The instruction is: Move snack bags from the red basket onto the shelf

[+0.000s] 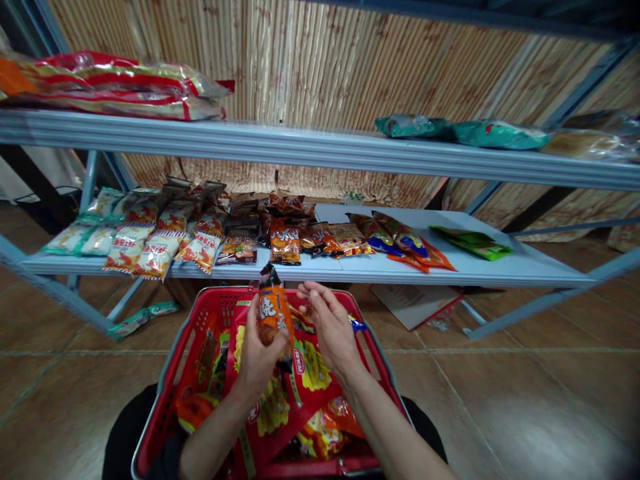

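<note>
My left hand (257, 357) is closed round a small orange snack packet (274, 313), held upright over a red shopping basket (213, 307). My right hand (327, 323) is just right of the packet, fingers loosely curled and apart, fingertips near its top edge; it holds nothing that I can see. The basket sits on my lap and is full of red, yellow and orange snack bags (305, 373).
A grey metal shelf (500, 267) in front carries many snack packets (150, 243), with a green bag (473, 243) at the right. The upper shelf (310, 150) holds large red bags (120, 87) and teal bags (465, 130). One packet (143, 319) and a flat card (415, 303) lie on the tiled floor.
</note>
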The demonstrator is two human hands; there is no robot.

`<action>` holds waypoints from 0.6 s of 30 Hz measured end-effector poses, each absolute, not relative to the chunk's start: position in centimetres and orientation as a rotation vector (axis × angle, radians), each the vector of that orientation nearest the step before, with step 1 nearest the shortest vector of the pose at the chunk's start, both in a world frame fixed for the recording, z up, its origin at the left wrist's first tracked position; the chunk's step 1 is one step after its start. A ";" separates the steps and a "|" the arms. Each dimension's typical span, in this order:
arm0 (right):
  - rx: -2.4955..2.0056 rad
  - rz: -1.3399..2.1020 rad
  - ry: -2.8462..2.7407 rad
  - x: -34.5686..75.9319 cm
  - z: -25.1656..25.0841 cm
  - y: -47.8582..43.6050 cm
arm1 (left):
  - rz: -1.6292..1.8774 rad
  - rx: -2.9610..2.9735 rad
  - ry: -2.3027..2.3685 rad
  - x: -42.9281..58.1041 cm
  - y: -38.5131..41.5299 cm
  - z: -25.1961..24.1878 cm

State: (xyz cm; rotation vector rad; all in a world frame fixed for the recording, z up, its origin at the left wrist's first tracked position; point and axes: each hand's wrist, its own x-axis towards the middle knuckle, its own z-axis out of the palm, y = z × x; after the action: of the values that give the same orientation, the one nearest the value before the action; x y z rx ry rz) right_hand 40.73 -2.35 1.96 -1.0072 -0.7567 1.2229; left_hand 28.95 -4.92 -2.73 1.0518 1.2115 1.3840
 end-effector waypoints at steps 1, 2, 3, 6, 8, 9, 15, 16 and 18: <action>-1.029 1.228 -0.747 40.9 1.5 -2.4 | 1.373 0.901 1.104 28.7 -4.6 -2.3; -1.058 1.233 -0.743 41.1 1.0 -2.4 | 1.352 0.769 1.007 28.5 -4.3 -1.9; -1.090 1.244 -0.739 41.3 0.5 -2.5 | 1.325 0.664 0.928 28.2 -4.1 -1.6; -1.138 1.333 -0.687 41.6 -0.8 -3.1 | 1.299 0.469 0.819 27.6 -3.6 -1.3; -1.114 1.431 -0.625 41.7 -1.3 -3.4 | 1.285 0.372 0.800 27.4 -3.4 -1.6; -1.093 1.478 -0.597 41.7 -1.4 -3.5 | 1.255 0.328 0.787 27.5 -3.4 -1.8; -1.029 1.534 -0.531 41.8 -1.7 -2.9 | 0.988 0.384 0.737 28.3 -3.9 -2.2; -1.044 1.511 -0.495 41.9 -1.8 -2.7 | 0.967 0.400 0.741 28.3 -4.0 -2.1; -1.066 1.463 -0.420 42.1 -2.1 -2.3 | 0.939 0.408 0.746 28.1 -4.2 -2.1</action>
State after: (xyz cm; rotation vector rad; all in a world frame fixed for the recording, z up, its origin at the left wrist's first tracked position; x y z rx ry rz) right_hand 42.13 -2.34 -2.07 -1.0663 -0.4203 1.4634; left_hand 28.13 -4.21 -2.07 0.4083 0.7459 0.9387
